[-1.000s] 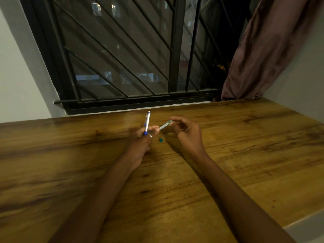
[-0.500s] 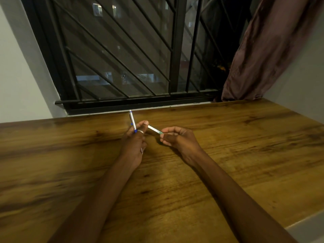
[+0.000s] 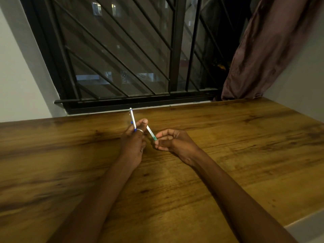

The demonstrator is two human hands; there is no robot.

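Observation:
My left hand [image 3: 133, 142] grips a white and blue pen barrel [image 3: 132, 118] that points up and away from me, above the wooden table [image 3: 228, 155]. A thin pale refill tube with a green end [image 3: 151, 133] runs from behind my left thumb down to my right hand [image 3: 172, 142]. My right fingertips pinch its green end. The far end of the tube is hidden behind my left thumb. Both hands hover close together near the middle of the table.
A black barred window [image 3: 122, 58] rises just beyond the table's far edge. A brown curtain [image 3: 263, 50] hangs at the right. White walls stand at both sides. The table's near right edge [image 3: 298, 221] is in view.
One second ago a small green piece lay on the table between my hands; it is out of sight now. The pen barrel tipped left and the refill's free end swung toward my left thumb.

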